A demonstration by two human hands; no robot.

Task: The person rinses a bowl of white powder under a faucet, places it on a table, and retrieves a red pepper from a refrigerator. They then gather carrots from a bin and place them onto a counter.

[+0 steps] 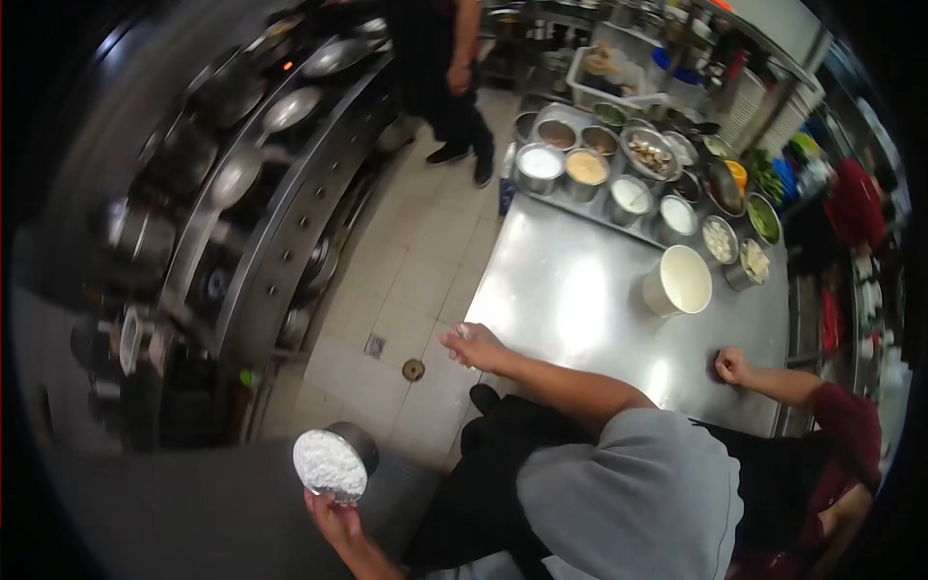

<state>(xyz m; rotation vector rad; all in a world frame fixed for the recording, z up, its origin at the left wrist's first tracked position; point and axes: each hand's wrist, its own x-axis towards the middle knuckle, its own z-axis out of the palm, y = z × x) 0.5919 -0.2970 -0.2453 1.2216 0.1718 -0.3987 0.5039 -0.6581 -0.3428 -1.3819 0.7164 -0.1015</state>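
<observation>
At the lower left, my left hand [333, 517] grips the rim of a metal bowl [363, 447], fingers wrapped under its edge. The bowl tilts toward me, and white powder [332, 464] fills its mouth. My right hand [472, 348] is stretched out over the floor beside the steel table's corner, apart from the bowl. Its fingers are closed, with white powder showing between and on them. Nearest to it is the bare edge of the steel table [541, 319].
A white tub [678, 280] stands on the table, behind it several metal pots of ingredients, such as white cream [631, 195]. A stove [280, 222] with pans runs along the left. Another person [435, 77] stands in the aisle; a co-worker's hand [733, 367] is at the table's right.
</observation>
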